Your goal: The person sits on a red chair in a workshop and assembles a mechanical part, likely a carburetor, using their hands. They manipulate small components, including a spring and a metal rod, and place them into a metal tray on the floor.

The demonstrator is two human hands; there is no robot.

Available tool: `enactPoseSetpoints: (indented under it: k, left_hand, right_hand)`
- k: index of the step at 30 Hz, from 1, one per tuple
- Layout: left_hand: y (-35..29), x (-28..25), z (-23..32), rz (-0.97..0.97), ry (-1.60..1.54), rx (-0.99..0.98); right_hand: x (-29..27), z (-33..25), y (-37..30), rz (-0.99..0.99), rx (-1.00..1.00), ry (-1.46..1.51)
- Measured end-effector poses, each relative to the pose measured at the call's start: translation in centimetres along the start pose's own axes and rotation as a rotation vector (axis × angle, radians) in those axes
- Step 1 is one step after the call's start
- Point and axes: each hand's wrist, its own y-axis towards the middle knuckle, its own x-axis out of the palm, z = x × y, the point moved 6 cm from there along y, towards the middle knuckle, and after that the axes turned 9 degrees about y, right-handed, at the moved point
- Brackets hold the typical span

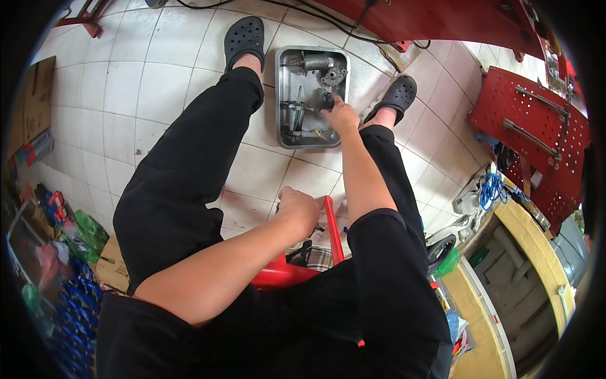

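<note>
A shallow metal tray (281,132) sits on the floor between my feet, holding several greasy metal parts. A cylindrical metal part (315,62) and a grey cast housing (333,76) lie at its far end. Nearer, on the tray's left side, is a part with a thin shaft (295,115). My right hand (343,118) reaches over the tray's right rim, its fingers closed on a small dark round part (327,100). Lower down, my left hand (299,210) is closed in front of the red stool (284,276). Whatever it holds is mostly hidden.
Dark clogs (244,44) on my feet flank the tray. Black cables run along the floor under a red metal structure (435,22). To the right stands a red perforated panel (530,132), with a coiled blue cable (493,189) below. Cardboard boxes (112,262) and bags crowd the left.
</note>
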Motion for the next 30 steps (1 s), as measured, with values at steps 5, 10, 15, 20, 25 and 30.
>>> enactPoseSetpoints:
  k: [5,10,15,20,25,30]
  left_hand:
    - [0.1,-0.1,-0.4,0.057,-0.063,-0.039]
    - [0.8,0.6,-0.9,0.052,-0.068,-0.046]
    - [0.6,0.3,-0.9,0.049,-0.070,-0.018]
    - [0.3,-0.1,-1.0,0.051,-0.071,0.002]
    - [0.3,0.1,-1.0,0.017,-0.048,-0.012]
    - [0.0,-0.2,-0.3,0.031,-0.035,0.021]
  right_hand:
    - [-0.7,2.6,-1.5,0.188,0.023,0.219]
    - [2.2,3.8,-3.1,0.131,-0.009,0.192]
    - [3.4,1.9,-2.8,0.100,-0.034,0.241]
    - [4.6,0.7,-3.0,0.154,-0.098,0.190]
    - [5.3,0.6,-3.2,0.158,-0.119,0.064]
    - [5.9,-1.7,-3.2,0.157,-0.232,-0.080]
